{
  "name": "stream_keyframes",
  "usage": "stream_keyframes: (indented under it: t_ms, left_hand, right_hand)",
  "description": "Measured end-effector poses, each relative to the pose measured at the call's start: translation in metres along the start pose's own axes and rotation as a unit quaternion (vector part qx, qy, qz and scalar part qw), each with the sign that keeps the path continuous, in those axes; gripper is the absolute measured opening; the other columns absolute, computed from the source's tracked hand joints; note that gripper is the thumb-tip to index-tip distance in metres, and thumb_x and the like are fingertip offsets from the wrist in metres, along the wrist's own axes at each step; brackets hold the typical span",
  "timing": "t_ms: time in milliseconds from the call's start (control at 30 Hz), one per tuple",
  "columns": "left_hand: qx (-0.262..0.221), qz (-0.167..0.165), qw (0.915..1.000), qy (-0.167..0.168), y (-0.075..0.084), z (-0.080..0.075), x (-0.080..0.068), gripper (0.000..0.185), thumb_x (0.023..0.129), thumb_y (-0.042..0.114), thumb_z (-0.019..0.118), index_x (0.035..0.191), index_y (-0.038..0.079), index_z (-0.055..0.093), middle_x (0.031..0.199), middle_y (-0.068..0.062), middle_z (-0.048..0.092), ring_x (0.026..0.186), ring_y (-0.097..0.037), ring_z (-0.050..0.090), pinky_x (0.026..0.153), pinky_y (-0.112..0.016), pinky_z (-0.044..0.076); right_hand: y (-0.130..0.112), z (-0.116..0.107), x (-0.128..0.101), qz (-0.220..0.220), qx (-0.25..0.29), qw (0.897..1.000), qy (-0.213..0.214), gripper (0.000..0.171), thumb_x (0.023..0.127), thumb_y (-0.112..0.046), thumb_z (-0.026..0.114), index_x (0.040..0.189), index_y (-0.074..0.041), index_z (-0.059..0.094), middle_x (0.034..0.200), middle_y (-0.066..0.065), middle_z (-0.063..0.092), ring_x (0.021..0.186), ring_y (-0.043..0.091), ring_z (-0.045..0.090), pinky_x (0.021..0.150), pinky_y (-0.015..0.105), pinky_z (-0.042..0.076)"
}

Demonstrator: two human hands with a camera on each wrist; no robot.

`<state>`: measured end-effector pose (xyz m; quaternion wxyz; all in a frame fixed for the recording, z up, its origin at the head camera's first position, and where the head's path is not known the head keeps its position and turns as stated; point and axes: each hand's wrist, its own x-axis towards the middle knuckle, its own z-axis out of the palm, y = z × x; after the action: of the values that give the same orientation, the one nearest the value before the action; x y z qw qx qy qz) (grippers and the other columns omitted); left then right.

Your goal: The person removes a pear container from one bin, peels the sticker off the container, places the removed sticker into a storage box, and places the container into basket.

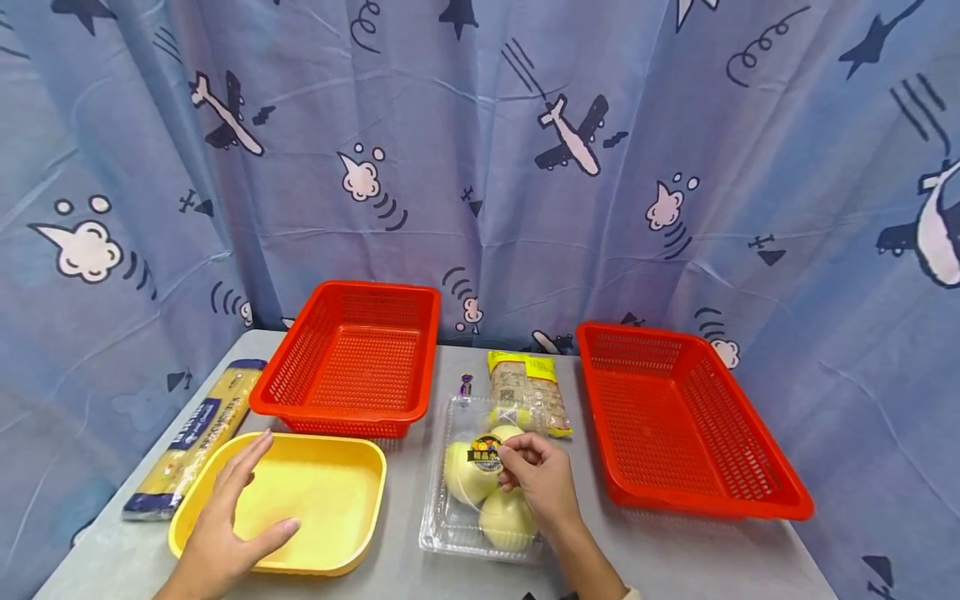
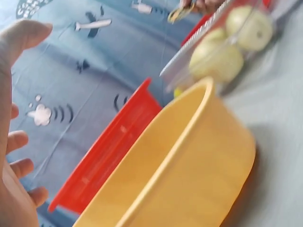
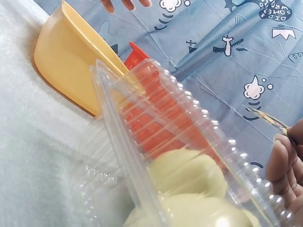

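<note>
My right hand pinches a round sticker with a dark banner between thumb and fingers. In the right wrist view the sticker stands edge-on, above the lid of a clear plastic clamshell box. Inside the box lie several pale yellow-green round fruits, which look like pears or apples. My left hand, holding nothing, has its fingers spread and thumb apart over the left side of a yellow plastic basin.
Behind the basin stands a red perforated basket; another red basket is at the right. A long pasta packet lies along the left edge. Behind the clamshell are a yellow-topped bag and a small purple-wrapped sweet. A patterned curtain hangs behind.
</note>
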<state>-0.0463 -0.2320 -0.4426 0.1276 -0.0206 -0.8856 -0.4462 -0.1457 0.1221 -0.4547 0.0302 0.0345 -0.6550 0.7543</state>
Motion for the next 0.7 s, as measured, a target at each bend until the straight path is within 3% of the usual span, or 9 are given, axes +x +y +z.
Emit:
stream_keyframes:
  t_ms: [100,167,233,367,600,700]
  left_hand:
    - [0.003,-0.002,1.0000,0.006,-0.010,-0.009,-0.001,0.094,0.078,0.025,0.080,0.154,0.024,0.024,0.153,-0.012,0.024,0.128,-0.033,0.028,0.108,-0.042,0.029]
    - [0.001,-0.004,0.9999,0.012,-0.017,-0.014,-0.001,0.095,0.078,0.024,0.080,0.154,0.023,0.024,0.154,-0.013,0.023,0.129,-0.038,0.025,0.102,-0.067,0.023]
    - [0.000,-0.003,0.9998,0.017,-0.022,-0.017,-0.002,0.096,0.077,0.022,0.081,0.154,0.021,0.024,0.154,-0.014,0.023,0.130,-0.040,0.022,0.095,-0.076,0.017]
    - [0.034,-0.002,0.9992,0.023,-0.032,-0.022,-0.005,0.098,0.077,0.027,0.081,0.155,0.020,0.022,0.154,-0.016,0.023,0.131,-0.045,0.020,0.098,-0.076,0.010]
    - [0.126,0.055,0.9894,0.048,-0.054,-0.028,-0.006,0.103,0.070,0.030,0.084,0.152,0.009,0.025,0.148,-0.026,0.027,0.132,-0.050,0.016,0.107,-0.061,-0.010]
    - [0.144,0.037,0.9882,0.038,-0.063,-0.030,-0.007,0.104,0.071,0.033,0.083,0.152,0.005,0.023,0.148,-0.027,0.025,0.132,-0.052,0.013,0.105,-0.065,-0.010]
  right_hand:
    - [0.001,0.000,0.000,0.000,-0.001,1.000,0.000,0.005,0.084,0.009,0.067,0.084,0.005,0.063,0.066,0.017,0.058,0.053,0.018,0.057,0.047,0.027,0.051]
    - [0.001,0.000,0.000,0.000,-0.003,1.000,0.001,0.005,0.084,0.008,0.067,0.085,0.008,0.063,0.067,0.016,0.058,0.053,0.018,0.057,0.047,0.027,0.051]
    - [0.001,0.000,0.000,0.001,-0.005,1.000,0.003,0.005,0.084,0.008,0.067,0.085,0.009,0.062,0.067,0.016,0.058,0.053,0.018,0.057,0.047,0.028,0.051]
    - [0.000,0.000,0.000,0.003,-0.005,1.000,0.000,0.006,0.084,0.009,0.066,0.087,0.011,0.062,0.067,0.017,0.058,0.053,0.019,0.057,0.048,0.028,0.052]
    - [-0.001,0.000,-0.001,0.002,-0.006,1.000,-0.001,0.007,0.084,0.006,0.068,0.086,0.010,0.062,0.068,0.017,0.058,0.053,0.021,0.057,0.048,0.028,0.052]
    - [-0.002,0.001,-0.001,0.004,-0.002,1.000,-0.003,0.005,0.084,0.007,0.068,0.084,0.006,0.063,0.068,0.018,0.058,0.053,0.021,0.057,0.048,0.028,0.052]
